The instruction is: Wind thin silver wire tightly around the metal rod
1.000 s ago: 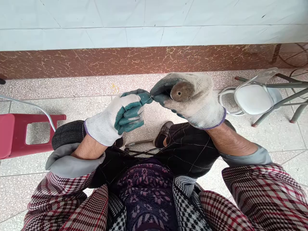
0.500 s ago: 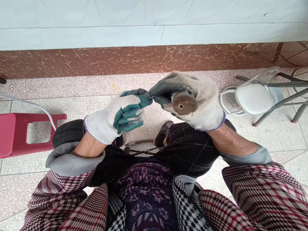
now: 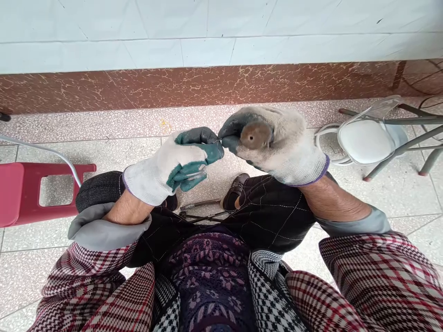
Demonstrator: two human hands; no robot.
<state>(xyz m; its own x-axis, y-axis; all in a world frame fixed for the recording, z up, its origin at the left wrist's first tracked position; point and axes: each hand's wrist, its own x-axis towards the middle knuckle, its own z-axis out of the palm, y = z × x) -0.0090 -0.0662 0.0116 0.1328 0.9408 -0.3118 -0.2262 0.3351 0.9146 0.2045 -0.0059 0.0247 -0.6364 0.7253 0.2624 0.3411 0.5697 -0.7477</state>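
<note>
While the left hand (image 3: 166, 168) keeps pinching the wire (image 3: 217, 140), the right hand (image 3: 287, 152), closed around the spool (image 3: 255, 135), has tilted it back up, so the twisting apparently continues.

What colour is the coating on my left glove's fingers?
Teal green over white knit, on the left hand pinching a thin wire; head view.

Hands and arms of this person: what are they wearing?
Both the left hand and right hand wear white knit gloves with teal-coated fingers and purple hems; the right glove looks grubbier. Grey cuffs cover the forearms, above red-and-white checked sleeves.
</note>
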